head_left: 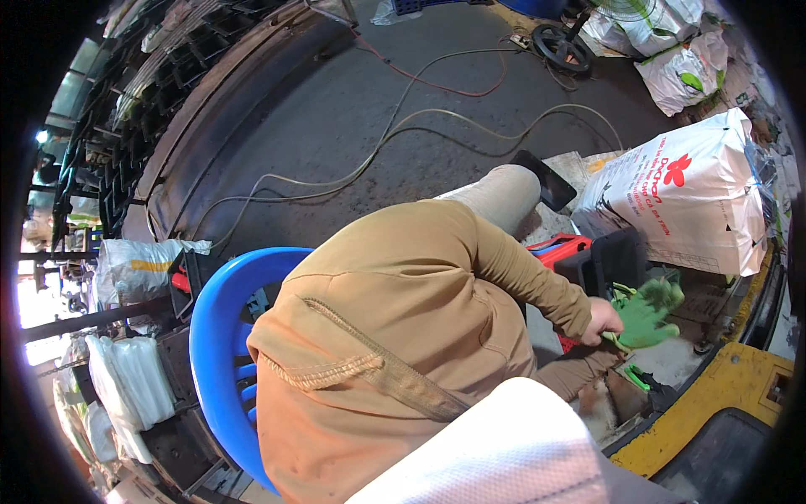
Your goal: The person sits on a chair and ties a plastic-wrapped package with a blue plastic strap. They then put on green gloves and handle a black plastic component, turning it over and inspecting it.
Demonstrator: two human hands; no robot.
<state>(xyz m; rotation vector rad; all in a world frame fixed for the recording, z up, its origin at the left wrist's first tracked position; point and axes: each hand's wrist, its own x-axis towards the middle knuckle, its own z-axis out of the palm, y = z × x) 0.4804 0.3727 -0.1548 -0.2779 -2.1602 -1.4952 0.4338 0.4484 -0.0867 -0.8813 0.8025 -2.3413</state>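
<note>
My left hand [602, 322], bare below a tan sleeve, is closed on the cuff end of a green work glove [645, 329]. The glove appears to be on my right hand [657, 307], its fingers spread and slightly blurred. My right forearm [578, 371], in a brown sleeve, reaches toward the glove's cuff from below the left one. Just behind the glove stands a black plastic bin [617, 256], and more green material shows between them. A small green item [638, 378] lies just below the hands.
A large white printed sack [672, 189] stands beyond the bin, near a red case [558, 249]. A yellow metal frame [705, 416] borders the lower right. The blue plastic chair [214, 336] curves around my left side. Cables [403, 126] cross the dark floor.
</note>
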